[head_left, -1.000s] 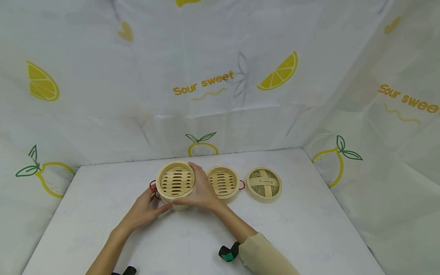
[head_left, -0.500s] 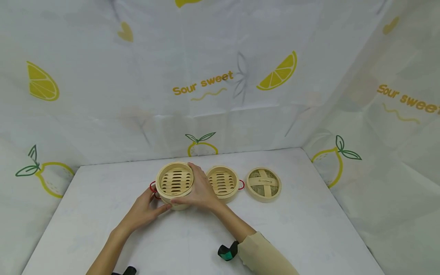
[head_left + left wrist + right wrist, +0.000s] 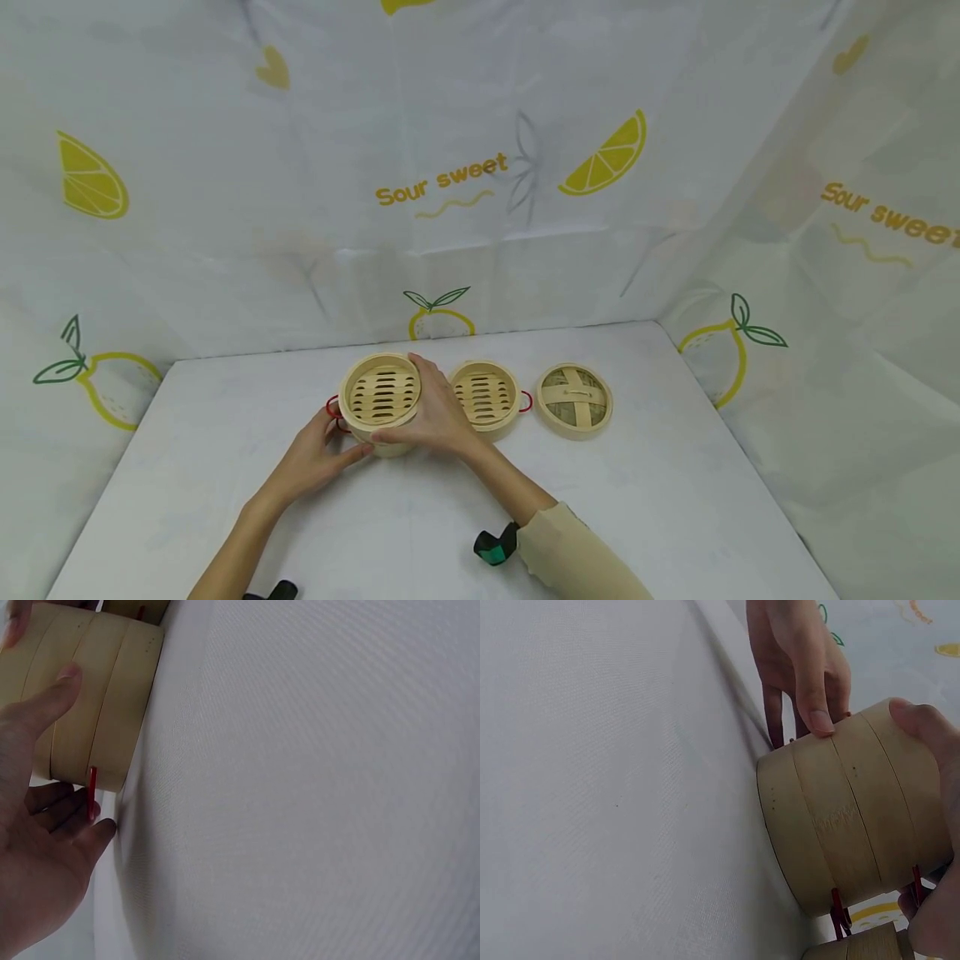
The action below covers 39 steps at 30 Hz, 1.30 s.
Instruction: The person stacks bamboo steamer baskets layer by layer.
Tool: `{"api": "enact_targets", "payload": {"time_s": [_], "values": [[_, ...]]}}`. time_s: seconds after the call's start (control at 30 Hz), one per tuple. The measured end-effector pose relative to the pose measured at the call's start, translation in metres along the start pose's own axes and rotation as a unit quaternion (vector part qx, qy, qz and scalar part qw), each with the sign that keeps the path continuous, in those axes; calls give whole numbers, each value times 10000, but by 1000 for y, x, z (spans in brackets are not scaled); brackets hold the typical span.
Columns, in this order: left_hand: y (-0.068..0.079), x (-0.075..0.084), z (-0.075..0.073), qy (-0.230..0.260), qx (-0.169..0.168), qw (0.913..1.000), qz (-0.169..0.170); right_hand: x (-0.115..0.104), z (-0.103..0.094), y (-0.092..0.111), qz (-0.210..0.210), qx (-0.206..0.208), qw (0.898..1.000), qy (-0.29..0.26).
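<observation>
A stack of two round bamboo steamer baskets [image 3: 383, 397] stands left of centre on the table, its slatted top facing up. My right hand [image 3: 435, 417] holds the upper basket, thumb at the near side and fingers round the far side. Around the lower left of the stack, my left hand [image 3: 313, 458] has its thumb on the near wall and its fingers by the red handles. The left wrist view shows that thumb against the stack's wall [image 3: 101, 682]. In the right wrist view the stacked walls [image 3: 840, 802] sit flush, with red loops below.
Another slatted steamer basket [image 3: 486, 398] with a red handle stands just right of the stack, partly behind the right hand. Farther right lies a woven bamboo lid [image 3: 575, 400]. A lemon-print cloth [image 3: 450, 275] hangs behind the white table [image 3: 645, 500].
</observation>
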State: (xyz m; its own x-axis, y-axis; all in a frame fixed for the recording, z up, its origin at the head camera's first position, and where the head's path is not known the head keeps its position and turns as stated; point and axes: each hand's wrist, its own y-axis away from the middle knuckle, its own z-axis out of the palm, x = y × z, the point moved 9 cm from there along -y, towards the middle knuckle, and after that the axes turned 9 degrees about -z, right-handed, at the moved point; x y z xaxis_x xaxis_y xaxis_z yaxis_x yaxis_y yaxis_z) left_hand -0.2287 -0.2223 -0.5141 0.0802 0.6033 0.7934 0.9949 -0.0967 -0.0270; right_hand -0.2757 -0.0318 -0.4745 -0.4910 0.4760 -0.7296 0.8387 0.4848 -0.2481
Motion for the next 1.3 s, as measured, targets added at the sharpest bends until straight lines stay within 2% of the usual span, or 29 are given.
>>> {"api": "enact_targets", "payload": {"time_s": [0.33, 1.3], "values": [[2, -5, 1, 250, -193, 9987, -402, 2, 1, -1, -26, -254, 9996, 74], [1, -8, 2, 331, -309, 9981, -413, 3, 0, -1, -7, -430, 9989, 171]]}}
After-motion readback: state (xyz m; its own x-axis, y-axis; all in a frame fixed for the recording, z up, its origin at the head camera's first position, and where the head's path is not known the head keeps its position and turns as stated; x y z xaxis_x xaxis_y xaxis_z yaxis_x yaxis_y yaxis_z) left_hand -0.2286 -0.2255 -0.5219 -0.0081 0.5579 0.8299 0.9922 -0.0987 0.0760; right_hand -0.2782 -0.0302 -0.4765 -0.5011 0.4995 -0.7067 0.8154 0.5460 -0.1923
